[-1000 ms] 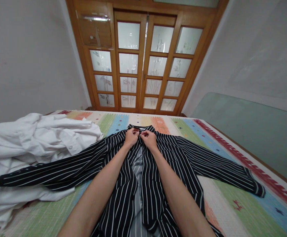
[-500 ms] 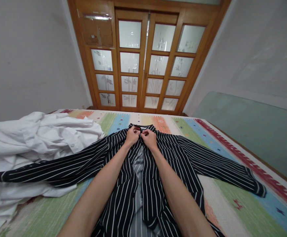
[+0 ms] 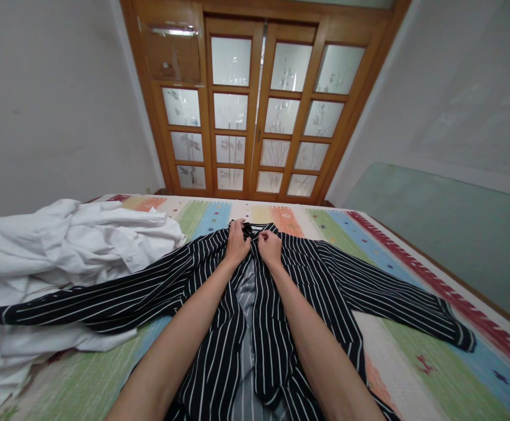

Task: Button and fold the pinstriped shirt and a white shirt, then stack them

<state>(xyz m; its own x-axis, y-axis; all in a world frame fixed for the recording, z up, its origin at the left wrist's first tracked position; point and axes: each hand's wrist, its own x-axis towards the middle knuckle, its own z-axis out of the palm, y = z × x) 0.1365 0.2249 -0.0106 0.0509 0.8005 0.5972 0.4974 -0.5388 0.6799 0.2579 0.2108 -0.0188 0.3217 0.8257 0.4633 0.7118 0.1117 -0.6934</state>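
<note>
A black-and-white striped shirt (image 3: 266, 345) lies spread, front up, in the middle of a wide patterned cover (image 3: 406, 348), its collar away from the viewer and both sleeves stretched out sideways. The front hangs open down the centre, showing greyish inner cloth. The person's left hand (image 3: 238, 241) is at the left of the collar, thumb and fingers a little apart with dark cloth between them; how firmly they grip, I cannot tell. The right hand (image 3: 270, 247) is just beside it, fingers curled, thumb and forefinger pinched on the shirt's edge near the collar.

The cover has soft bands of green, blue, cream and orange, dotted with small figures, and a dark red jagged band along the right. A rumpled white garment (image 3: 79, 245) is heaped at the left, partly under the shirt's left sleeve. Along the right side stands a pale green panel (image 3: 447, 234) with a rounded corner.

Beyond the far edge are wooden doors (image 3: 231, 111) with frosted panes etched with bamboo-like plants; a brown board (image 3: 173, 55) fills the upper left section. Plain greyish walls (image 3: 48, 117) rise on both sides
</note>
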